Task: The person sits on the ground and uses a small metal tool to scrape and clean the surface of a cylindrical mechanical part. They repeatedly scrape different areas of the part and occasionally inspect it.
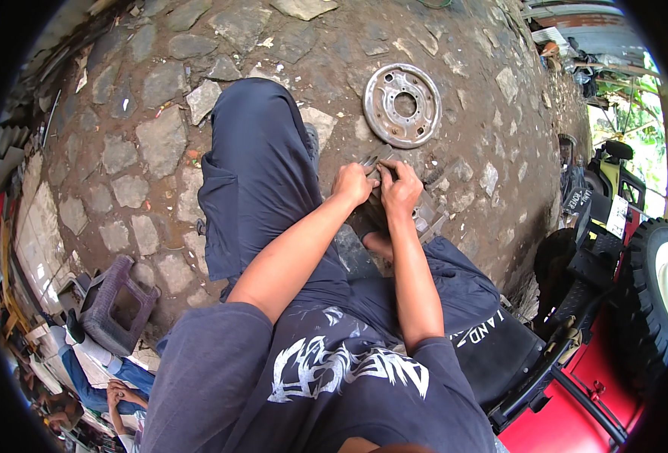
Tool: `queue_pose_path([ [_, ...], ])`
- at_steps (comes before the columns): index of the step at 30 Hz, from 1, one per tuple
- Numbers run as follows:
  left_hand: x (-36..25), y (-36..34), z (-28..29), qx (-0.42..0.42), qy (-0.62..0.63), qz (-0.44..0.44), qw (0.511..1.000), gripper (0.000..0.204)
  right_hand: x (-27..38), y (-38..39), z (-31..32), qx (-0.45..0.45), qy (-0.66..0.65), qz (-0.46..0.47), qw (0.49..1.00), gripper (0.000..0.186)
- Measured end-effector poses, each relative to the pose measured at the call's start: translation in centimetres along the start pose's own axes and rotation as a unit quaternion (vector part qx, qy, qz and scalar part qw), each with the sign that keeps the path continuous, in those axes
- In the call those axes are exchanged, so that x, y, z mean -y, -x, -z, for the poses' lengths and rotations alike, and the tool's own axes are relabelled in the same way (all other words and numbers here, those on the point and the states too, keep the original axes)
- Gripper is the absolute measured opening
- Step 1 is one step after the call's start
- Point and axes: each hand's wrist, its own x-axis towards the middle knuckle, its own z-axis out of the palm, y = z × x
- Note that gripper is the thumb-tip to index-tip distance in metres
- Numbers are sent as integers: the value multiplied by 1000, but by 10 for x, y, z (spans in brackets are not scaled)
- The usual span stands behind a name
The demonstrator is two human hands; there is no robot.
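Note:
My left hand (351, 183) is closed around a slim pliers-like metal tool (369, 161), whose two narrow prongs stick out ahead of the fingers. Close beside it, my right hand (399, 189) is closed, thumb and fingers pinched together near the tool's tip. What they grip is too small to make out. Beyond both hands a round steel plate (388, 127) with a large centre hole and smaller holes around it lies flat on the ground. Partly hidden behind my right wrist is a grey metal part (427, 217), low between my legs.
Stones set in dirt make up the ground (160, 140). A dark plastic stool (118, 302) stands at the left, near a seated person's hands (122, 394). On the right is a red vehicle (568, 415) with a large black tyre (647, 291).

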Motion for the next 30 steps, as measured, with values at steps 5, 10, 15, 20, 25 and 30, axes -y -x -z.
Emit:
queue_pose_path([
  [5,-4,1,5,-1,-6,16,1000,49,-6,11,4,-13,5,-8,1000,12],
  [10,-13,-1,12,19,-66,43,997,51,1,-1,-5,-10,18,-13,1000,13],
  [15,-15,-3,23,56,-76,36,995,50,-5,18,4,-15,-3,-22,1000,12],
  [20,-15,-8,15,43,-100,31,994,50,-2,-5,-12,-10,6,42,999,12],
  [25,-9,-8,18,57,-84,14,995,52,-5,10,2,-11,12,0,1000,11],
  [30,-9,-10,15,39,-89,30,995,50,-4,0,-14,-19,11,12,1000,10],
])
